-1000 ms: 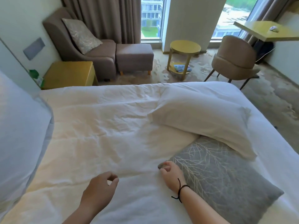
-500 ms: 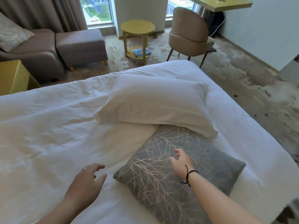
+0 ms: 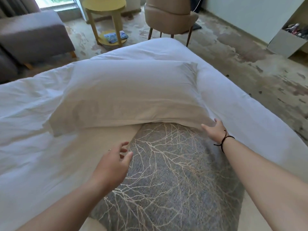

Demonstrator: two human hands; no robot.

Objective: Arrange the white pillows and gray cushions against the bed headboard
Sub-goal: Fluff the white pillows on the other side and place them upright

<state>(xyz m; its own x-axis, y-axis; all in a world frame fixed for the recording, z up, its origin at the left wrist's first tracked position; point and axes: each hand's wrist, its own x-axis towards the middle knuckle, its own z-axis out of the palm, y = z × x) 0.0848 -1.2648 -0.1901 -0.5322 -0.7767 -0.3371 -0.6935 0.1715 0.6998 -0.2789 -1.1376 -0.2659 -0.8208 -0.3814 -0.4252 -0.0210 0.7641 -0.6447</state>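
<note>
The right hand (image 3: 214, 130) reaches to the near right corner of the white pillow (image 3: 126, 94), fingers spread and relaxed, their tips at or just under the pillow's edge; it grips nothing that can be seen. The left hand (image 3: 115, 162) hovers over the near left edge of the gray cushion (image 3: 175, 172), fingers loosely extended and holding nothing. A thin ring shows on one left finger and a dark cord circles the right wrist.

The pillow lies flat across the bed (image 3: 33, 130), its near edge overlapping the far edge of the cushion, so the cushion is pinned beneath it. That overlap is probably why both hands go out together: 1 to lift the pillow's corner, 1 to steady or free the cushion. The headboard is out of view, so neither piece rests against it yet.

No brand, label or legible writing appears on the bedding. The magazines (image 3: 115, 36) on the round table's (image 3: 104, 5) lower shelf are too small to read.
</note>
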